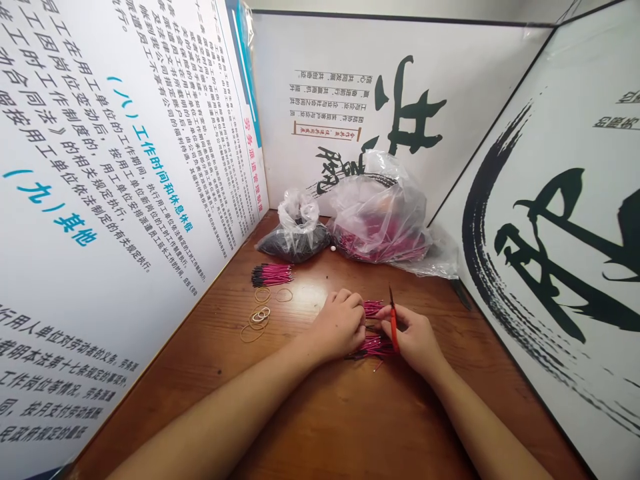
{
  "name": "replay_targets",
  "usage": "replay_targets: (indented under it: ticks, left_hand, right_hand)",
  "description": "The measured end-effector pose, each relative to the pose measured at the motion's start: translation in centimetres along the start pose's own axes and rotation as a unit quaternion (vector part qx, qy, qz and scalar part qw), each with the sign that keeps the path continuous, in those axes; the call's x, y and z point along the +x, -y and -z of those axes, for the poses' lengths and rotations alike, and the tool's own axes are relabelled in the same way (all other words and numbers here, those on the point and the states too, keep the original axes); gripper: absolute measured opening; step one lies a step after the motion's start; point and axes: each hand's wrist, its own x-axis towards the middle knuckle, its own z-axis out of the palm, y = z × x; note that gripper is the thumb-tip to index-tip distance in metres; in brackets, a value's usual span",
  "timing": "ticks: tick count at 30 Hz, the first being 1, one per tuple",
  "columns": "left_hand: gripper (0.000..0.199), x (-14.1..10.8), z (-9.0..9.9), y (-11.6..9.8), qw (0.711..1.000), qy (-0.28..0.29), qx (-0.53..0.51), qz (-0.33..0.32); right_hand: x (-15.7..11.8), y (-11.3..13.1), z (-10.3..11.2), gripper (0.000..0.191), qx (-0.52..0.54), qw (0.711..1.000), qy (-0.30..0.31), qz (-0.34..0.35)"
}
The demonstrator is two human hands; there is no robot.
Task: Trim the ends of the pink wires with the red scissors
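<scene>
My left hand [339, 325] is closed, with its fingers curled down at a pile of pink wires with dark ends [373, 347]. What its fingertips pinch is hidden. My right hand [414, 339], just beside it, grips a slim tool with a red handle [394, 327] and a dark pointed tip that sticks up and away from me. Whether it is scissors or tweezers I cannot make out. More pink wires [373, 307] lie beyond the fingers, between the two hands. A short loose piece of wire [379, 367] rests in front of the pile.
A neat stack of pink wires with black ends [273, 275] lies at the left back. Several rubber bands [255, 324] are in front of it. Behind stand a bag of black pieces [293, 240] and a larger clear bag of pink wires [383, 230]. Printed panels [320, 67] enclose the wooden table [300, 413].
</scene>
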Motion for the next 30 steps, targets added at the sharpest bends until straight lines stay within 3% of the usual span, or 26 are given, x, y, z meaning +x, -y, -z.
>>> replay_targets:
  ticks: [7,16,20,25,30]
  left_hand:
    - [0.003,0.1,0.2,0.1,0.995,-0.083,-0.054,0.010]
    - [0.011,0.2,0.0,0.0,0.990,-0.109,-0.076,-0.039]
    - [0.014,0.1,0.5,-0.1,0.982,-0.108,-0.151,-0.034]
    - [0.004,0.1,0.1,-0.1,0.968,-0.114,-0.224,0.022]
    - [0.006,0.6,-0.2,1.2,0.951,-0.128,-0.266,0.094]
  right_hand:
    - [-0.2,0.7,-0.3,0.027,0.036,0.998,-0.028,0.051]
    - [-0.5,2.4,-0.6,0.026,0.035,0.992,-0.078,0.097]
    - [-0.7,2.6,-0.5,0.025,0.027,0.988,-0.110,0.106]
    - [-0.9,2.6,-0.8,0.026,0.037,0.987,-0.118,0.105]
    - [-0.4,1.5,-0.6,0.027,0.052,0.985,-0.156,0.042]
